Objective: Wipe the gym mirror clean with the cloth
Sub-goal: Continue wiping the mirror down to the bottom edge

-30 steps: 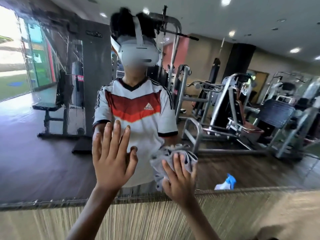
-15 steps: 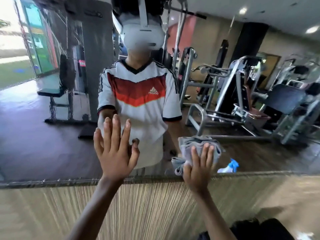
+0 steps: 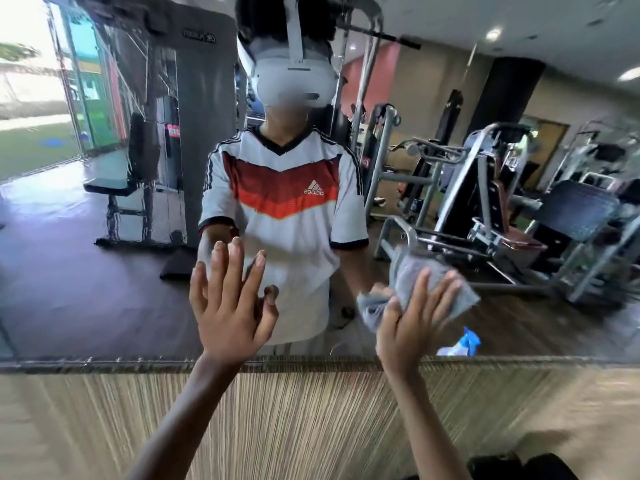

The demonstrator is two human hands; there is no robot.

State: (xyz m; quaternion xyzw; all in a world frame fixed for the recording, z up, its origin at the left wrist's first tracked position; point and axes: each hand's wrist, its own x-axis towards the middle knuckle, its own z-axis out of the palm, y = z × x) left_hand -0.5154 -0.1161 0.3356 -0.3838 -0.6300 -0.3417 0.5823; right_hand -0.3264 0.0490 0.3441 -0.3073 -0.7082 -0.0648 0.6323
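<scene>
Head view: right hand, fingers spread straight, presses the grey cloth to the lower gym mirror, left hand flat and empty beside it; smears upper left suggest wiping is unfinished.

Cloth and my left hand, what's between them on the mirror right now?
In the head view, nothing solid: only bare mirror glass lies between the left hand and the cloth, showing the reflected white jersey.
</scene>
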